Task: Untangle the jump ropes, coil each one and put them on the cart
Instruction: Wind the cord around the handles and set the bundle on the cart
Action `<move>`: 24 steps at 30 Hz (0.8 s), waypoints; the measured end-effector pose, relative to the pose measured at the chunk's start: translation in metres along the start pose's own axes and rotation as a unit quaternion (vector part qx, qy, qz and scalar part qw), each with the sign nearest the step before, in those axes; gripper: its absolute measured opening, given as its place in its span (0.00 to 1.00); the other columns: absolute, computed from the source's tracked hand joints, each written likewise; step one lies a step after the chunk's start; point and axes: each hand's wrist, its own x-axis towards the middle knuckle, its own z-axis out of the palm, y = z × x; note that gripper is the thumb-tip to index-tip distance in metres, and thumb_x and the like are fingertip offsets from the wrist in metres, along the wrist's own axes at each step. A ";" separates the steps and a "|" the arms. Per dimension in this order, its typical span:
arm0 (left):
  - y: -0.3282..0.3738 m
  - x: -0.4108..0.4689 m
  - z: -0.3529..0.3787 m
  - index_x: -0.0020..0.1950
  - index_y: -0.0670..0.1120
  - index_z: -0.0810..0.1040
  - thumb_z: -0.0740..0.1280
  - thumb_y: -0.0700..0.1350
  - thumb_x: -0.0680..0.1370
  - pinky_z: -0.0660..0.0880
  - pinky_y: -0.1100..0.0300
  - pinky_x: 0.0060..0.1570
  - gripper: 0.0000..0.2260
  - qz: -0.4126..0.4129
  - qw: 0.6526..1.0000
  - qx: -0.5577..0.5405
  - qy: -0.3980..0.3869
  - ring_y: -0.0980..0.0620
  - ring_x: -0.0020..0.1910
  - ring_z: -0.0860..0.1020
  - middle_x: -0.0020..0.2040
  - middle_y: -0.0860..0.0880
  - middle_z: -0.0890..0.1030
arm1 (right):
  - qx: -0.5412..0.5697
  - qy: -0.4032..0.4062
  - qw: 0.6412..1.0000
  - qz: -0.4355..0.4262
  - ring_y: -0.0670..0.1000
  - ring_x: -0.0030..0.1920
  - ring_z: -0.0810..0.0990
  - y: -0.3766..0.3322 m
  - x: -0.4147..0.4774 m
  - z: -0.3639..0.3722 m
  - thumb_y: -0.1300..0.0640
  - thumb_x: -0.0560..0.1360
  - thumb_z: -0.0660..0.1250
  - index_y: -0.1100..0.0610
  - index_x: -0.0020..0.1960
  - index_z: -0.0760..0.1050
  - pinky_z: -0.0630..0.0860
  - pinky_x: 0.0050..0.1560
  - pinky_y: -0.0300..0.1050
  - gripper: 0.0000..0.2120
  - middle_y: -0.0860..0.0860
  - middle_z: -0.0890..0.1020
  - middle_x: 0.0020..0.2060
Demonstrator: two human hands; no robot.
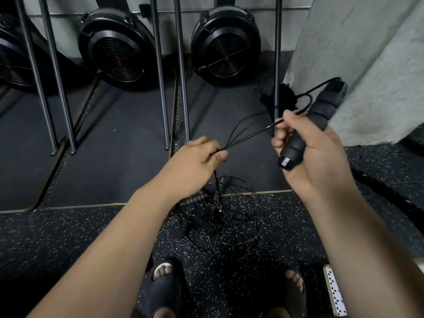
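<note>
Two hands are holding one jump rope [252, 134] above the floor [68, 237].
Left hand [195, 166] is pinching its cord, right hand [316, 152] is gripping the handle [321, 118]; tangled pile [218, 221] is lying below.

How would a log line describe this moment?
right hand: grips black foam rope handle | left hand: pinches thin black cord | tangled black ropes: floor

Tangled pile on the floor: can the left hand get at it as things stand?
Probably yes: the tangled pile lies just below the left hand with nothing between, though that hand is pinching cord strands.
</note>
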 end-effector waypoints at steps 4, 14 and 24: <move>-0.001 0.000 0.004 0.53 0.52 0.78 0.63 0.56 0.86 0.69 0.56 0.49 0.10 -0.025 0.998 0.023 -0.045 0.49 0.51 0.76 0.51 0.51 0.76 | 0.035 0.024 0.999 -0.001 0.48 0.38 0.79 -0.004 0.000 -0.001 0.65 0.82 0.71 0.60 0.48 0.77 0.77 0.41 0.41 0.05 0.53 0.81 0.39; -0.010 -0.002 0.018 0.54 0.52 0.82 0.70 0.55 0.83 0.82 0.50 0.47 0.08 -0.059 0.989 0.041 -0.133 0.47 0.44 0.85 0.45 0.49 0.86 | 0.063 0.060 0.996 -0.018 0.49 0.40 0.83 -0.012 0.000 -0.001 0.65 0.82 0.71 0.60 0.47 0.77 0.79 0.45 0.40 0.06 0.53 0.82 0.38; 0.000 -0.013 0.030 0.51 0.43 0.86 0.67 0.49 0.86 0.74 0.64 0.37 0.12 -0.129 0.954 -0.029 -0.269 0.54 0.35 0.82 0.45 0.46 0.89 | 0.085 0.090 0.992 -0.011 0.50 0.44 0.87 -0.018 0.007 -0.011 0.64 0.81 0.73 0.63 0.57 0.76 0.82 0.50 0.40 0.08 0.55 0.84 0.42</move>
